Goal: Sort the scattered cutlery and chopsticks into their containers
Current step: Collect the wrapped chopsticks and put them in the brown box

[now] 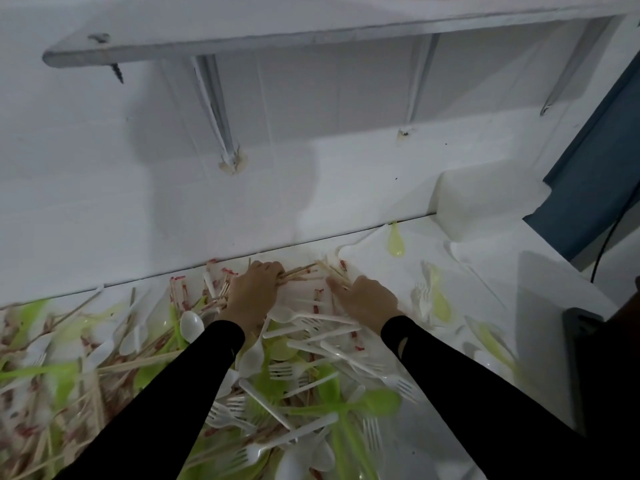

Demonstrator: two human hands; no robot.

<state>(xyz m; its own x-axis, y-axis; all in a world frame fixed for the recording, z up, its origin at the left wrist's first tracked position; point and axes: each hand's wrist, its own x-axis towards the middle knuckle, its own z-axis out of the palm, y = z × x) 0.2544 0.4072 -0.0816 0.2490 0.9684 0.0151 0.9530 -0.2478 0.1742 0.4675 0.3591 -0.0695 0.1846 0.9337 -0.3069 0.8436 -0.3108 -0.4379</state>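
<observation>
Two sleeves (194, 386): black, are stretching forward over the pile (304, 403).
Pile: white and green plastic forks (282, 370) and spoons (192, 325) are lying jumbled on the white table (502, 258).
Left hand (254, 289): is curling round a bundle of chopsticks (298, 270) near the wall (138, 202).
Right hand (367, 299): is resting on more chopsticks just beside; grip cannot be told.
Green spoon (396, 240): is lying alone by the wall.
Shelf (242, 43): is hanging above.

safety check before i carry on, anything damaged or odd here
A bare screw pokes out under the left end of the wall shelf, and the plaster at the foot of one bracket looks chipped and stained.
</observation>
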